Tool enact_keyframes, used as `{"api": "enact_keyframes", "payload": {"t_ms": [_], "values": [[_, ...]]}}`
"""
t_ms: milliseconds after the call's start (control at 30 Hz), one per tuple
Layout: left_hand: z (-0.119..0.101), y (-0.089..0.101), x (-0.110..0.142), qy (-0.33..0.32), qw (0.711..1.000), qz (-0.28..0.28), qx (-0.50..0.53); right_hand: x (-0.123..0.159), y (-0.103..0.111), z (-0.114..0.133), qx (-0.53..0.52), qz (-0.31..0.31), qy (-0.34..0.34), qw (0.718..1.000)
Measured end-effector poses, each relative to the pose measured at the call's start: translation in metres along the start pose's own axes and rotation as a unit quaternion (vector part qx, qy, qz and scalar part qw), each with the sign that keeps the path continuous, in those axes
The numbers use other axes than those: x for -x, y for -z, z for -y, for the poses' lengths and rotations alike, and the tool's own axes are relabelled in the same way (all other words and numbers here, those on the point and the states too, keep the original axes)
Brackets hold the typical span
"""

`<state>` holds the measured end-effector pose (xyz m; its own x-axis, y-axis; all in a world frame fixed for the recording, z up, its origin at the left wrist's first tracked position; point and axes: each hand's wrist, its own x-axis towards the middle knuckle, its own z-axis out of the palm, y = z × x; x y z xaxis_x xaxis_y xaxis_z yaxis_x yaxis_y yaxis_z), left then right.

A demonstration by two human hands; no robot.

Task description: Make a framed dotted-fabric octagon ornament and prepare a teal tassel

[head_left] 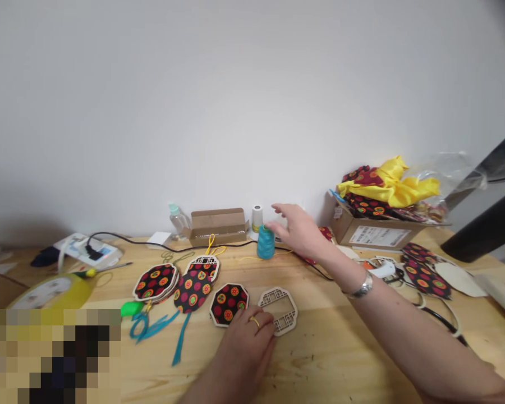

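Note:
My left hand (pixel 249 339) rests low over the table with its fingers curled. It lies across the near edges of an octagonal piece with dark flower-patterned fabric (pixel 229 303) and a pale wooden lattice frame (pixel 287 306). Whatever is under its fingertips is hidden. Farther back, my right hand (pixel 298 229) is raised with thumb and fingers apart, holding nothing. It is just right of and above a cone of teal thread (pixel 266 245). To the left lie a patterned fabric oval (pixel 193 290) with a teal tassel (pixel 182 339) and a stack of framed fabric pieces (pixel 155 282).
A box heaped with yellow and patterned fabric (pixel 374 227) stands back right. Along the wall are an open cardboard box (pixel 217 229), a pump bottle (pixel 177 220) and a white spool (pixel 257 217). A black cable (pixel 151 241) crosses the table. A green object (pixel 132 308) lies left.

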<state>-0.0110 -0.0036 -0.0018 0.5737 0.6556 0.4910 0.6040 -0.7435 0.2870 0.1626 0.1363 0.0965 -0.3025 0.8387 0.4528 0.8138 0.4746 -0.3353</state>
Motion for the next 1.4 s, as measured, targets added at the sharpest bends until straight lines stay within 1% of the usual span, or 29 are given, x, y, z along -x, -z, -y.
{"api": "enact_keyframes", "payload": {"t_ms": [100, 167, 267, 367, 433, 533, 600, 667, 733, 800, 833, 933, 1033, 1100, 1233, 1300, 1400], "values": [[-0.001, 0.001, 0.001, 0.013, 1.0, 0.021, 0.005, 0.007, -0.01, 0.009, -0.005, 0.077, 0.025, 0.997], [-0.001, 0.002, 0.001, 0.02, 0.999, 0.035, 0.007, 0.009, -0.019, 0.011, -0.002, 0.104, 0.025, 0.994], [-0.001, 0.003, 0.0, 0.018, 0.999, 0.036, 0.003, 0.009, -0.028, 0.009, -0.007, 0.108, 0.012, 0.994], [0.0, 0.0, -0.002, 0.009, 1.0, 0.022, -0.016, 0.01, -0.028, 0.008, -0.013, 0.092, -0.003, 0.996], [0.002, -0.002, -0.003, 0.001, 0.999, 0.02, -0.034, 0.014, -0.019, 0.008, -0.016, 0.079, -0.01, 0.997], [0.002, -0.003, -0.003, -0.013, 0.997, 0.031, -0.075, 0.026, 0.005, 0.01, -0.025, 0.048, -0.011, 0.998], [0.0, -0.002, -0.003, -0.017, 0.992, 0.06, -0.11, 0.039, 0.025, 0.013, -0.033, 0.011, -0.007, 0.999], [-0.003, 0.0, -0.006, -0.015, 0.985, 0.098, -0.14, 0.056, 0.046, 0.015, -0.042, -0.009, -0.012, 0.999], [-0.004, 0.003, -0.012, -0.01, 0.976, 0.145, -0.159, 0.074, 0.063, 0.015, -0.049, -0.006, -0.025, 0.998], [-0.002, 0.006, -0.022, -0.008, 0.965, 0.2, -0.172, 0.091, 0.075, 0.014, -0.056, 0.003, -0.039, 0.998], [0.0, 0.006, -0.027, -0.004, 0.962, 0.211, -0.174, 0.1, 0.079, 0.013, -0.062, 0.01, -0.041, 0.997], [0.013, 0.008, -0.046, 0.008, 0.959, 0.219, -0.181, 0.123, 0.085, 0.011, -0.084, 0.035, -0.034, 0.995], [0.029, 0.007, -0.064, 0.019, 0.957, 0.22, -0.19, 0.14, 0.084, 0.015, -0.105, 0.079, -0.028, 0.991], [0.038, 0.006, -0.075, 0.024, 0.956, 0.22, -0.191, 0.147, 0.078, 0.021, -0.123, 0.118, -0.025, 0.985], [0.05, 0.005, -0.091, 0.053, 0.958, 0.212, -0.186, 0.147, 0.059, 0.031, -0.152, 0.178, -0.018, 0.972], [0.052, 0.007, -0.095, 0.073, 0.961, 0.201, -0.174, 0.143, 0.048, 0.034, -0.15, 0.194, -0.017, 0.969], [0.047, 0.015, -0.089, 0.104, 0.97, 0.159, -0.151, 0.137, 0.036, 0.034, -0.136, 0.188, -0.018, 0.973]]}}
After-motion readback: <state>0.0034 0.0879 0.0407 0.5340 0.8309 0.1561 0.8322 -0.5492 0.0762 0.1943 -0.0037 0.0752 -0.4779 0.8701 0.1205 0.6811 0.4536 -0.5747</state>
